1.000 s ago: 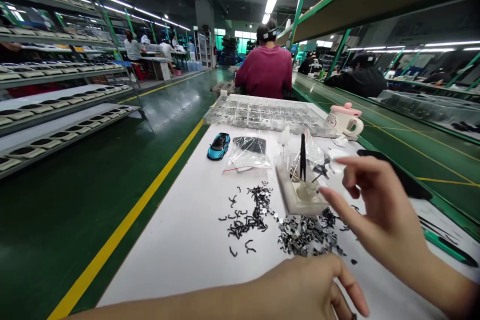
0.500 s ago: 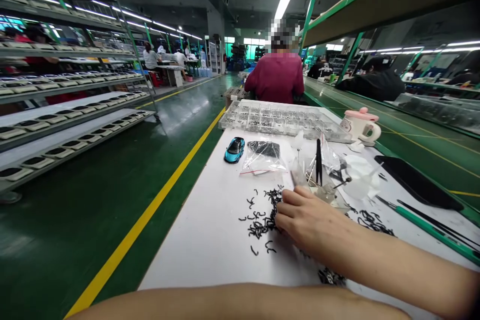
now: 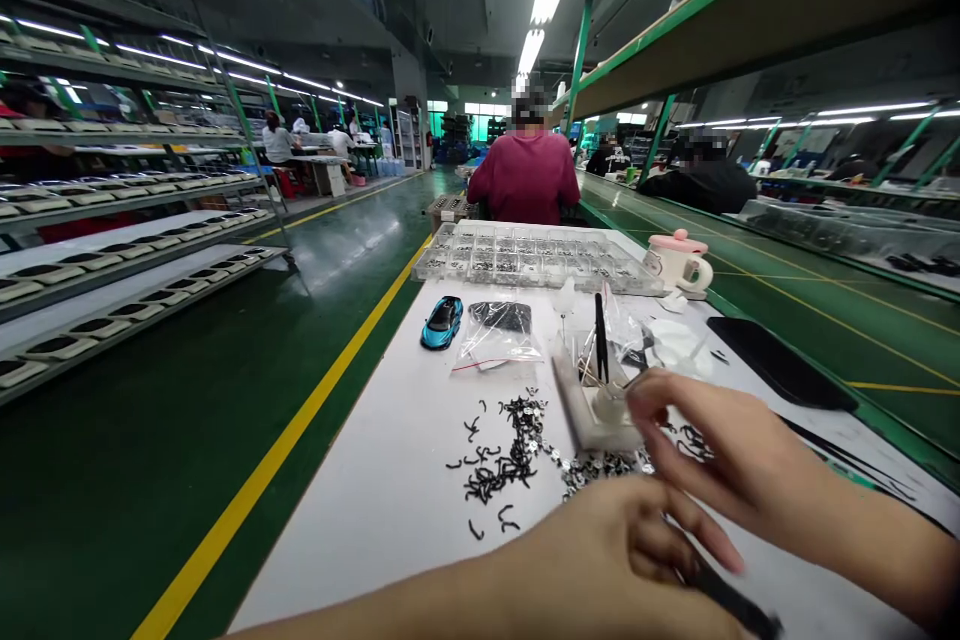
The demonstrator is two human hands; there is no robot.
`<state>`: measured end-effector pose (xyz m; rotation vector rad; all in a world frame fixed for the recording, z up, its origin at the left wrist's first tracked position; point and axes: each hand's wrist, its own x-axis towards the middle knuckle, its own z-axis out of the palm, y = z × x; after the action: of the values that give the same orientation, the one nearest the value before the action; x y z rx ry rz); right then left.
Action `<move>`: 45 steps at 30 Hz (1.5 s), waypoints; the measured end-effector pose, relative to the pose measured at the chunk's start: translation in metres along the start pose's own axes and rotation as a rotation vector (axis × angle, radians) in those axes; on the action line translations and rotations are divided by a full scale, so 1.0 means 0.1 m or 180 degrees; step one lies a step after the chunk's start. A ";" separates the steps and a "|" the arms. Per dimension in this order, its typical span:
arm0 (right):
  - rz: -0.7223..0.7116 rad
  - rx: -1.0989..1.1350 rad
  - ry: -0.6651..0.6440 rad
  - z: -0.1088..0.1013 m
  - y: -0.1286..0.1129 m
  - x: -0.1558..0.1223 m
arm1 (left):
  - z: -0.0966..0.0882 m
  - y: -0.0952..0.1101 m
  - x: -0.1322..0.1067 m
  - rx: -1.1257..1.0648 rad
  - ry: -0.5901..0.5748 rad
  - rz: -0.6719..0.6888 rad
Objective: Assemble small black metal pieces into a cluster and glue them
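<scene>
Black bits (image 3: 487, 483) seem deserted: right hand (image 3: 724, 440), narrowed, contents unclear, has shifted toward the tabletop (image 3: 360, 500)'s right edge; left hand (image 3: 637, 545) grips a dark piece (image 3: 739, 602).

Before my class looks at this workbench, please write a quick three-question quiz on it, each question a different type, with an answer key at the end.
1. Multiple choice: what lies just left of the clear plastic bag in the picture?
a) a notebook
b) a blue toy car
c) a pair of scissors

2. True or false: small black curved pieces lie scattered loose on the white tabletop.

3. Short answer: which of the person's hands is closer to the pale tool holder?

Key: 1. b, the blue toy car. 2. True. 3. The right hand.
</scene>
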<state>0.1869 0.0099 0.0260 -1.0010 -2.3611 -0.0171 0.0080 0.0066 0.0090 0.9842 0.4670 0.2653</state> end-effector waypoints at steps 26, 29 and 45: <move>0.1772 0.2282 0.0703 -0.02 0.06 -0.28 | -0.01 0.19 0.05 0.0061 0.1121 0.0306; 0.1593 0.2125 0.0816 -0.03 0.03 -0.31 | -0.01 0.19 0.05 0.0104 0.1165 0.0273; 0.1291 0.1770 0.1082 -0.01 -0.02 -0.36 | 0.01 0.24 -0.01 0.0899 0.1863 0.0261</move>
<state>0.2060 -0.0152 0.0095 -1.0663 -1.6809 0.5478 0.0075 0.0184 0.0304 1.2002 1.0188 0.5788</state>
